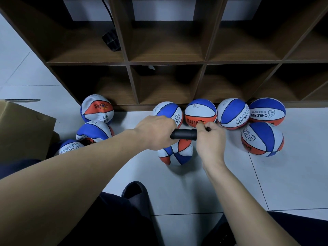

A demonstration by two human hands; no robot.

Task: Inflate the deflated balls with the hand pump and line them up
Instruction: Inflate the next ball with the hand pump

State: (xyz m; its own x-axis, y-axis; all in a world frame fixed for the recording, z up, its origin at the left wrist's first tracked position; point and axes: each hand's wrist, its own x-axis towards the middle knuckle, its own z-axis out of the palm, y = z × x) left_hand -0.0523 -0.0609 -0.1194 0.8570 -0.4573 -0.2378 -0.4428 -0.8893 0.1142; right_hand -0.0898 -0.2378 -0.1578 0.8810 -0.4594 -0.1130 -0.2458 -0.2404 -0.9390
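My left hand [156, 132] grips one end of a black hand pump [184, 134], held level above the floor. My right hand [210, 137] pinches the pump's thin nozzle end. Right below the pump lies a dented red, white and blue ball [177, 153]. Several round, full balls of the same colours sit in a row against the shelf base [200, 113], with one more [262, 139] in front at the right. Three crumpled, flat balls [96, 110] lie at the left.
A dark wooden cubby shelf [127, 63] runs along the back, with a black object [111, 39] in one upper cell. A cardboard box [23, 128] stands at the left. My dark slipper [136, 192] is on the white tiled floor.
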